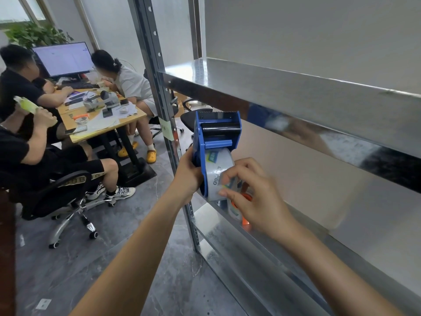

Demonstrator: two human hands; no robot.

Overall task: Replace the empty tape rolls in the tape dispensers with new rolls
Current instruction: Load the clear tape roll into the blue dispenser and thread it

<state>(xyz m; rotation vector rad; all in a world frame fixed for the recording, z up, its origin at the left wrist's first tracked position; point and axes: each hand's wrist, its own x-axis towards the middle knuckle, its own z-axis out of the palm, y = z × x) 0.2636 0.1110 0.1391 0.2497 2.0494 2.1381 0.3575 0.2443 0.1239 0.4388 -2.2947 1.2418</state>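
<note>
Blue tape dispenser (216,133) was held aloft above the shelf's (227,242) front-left corner | serrated blade and black roller up top, clear printed tape roll (215,176) seated below | left hand (189,176) gripped its body | right hand (255,197) pinched the roll

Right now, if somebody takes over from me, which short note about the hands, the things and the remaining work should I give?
Left hand: grips the blue dispenser, held up in front of the shelves.
Right hand: fingers pinch at the tape roll.
Done: the roll sits in the dispenser.
Left: free the tape end, then probably lead it over the black roller to the blade.
An orange thing, partly hidden by the right hand, lies on the lower shelf; I cannot tell what it is.
</note>
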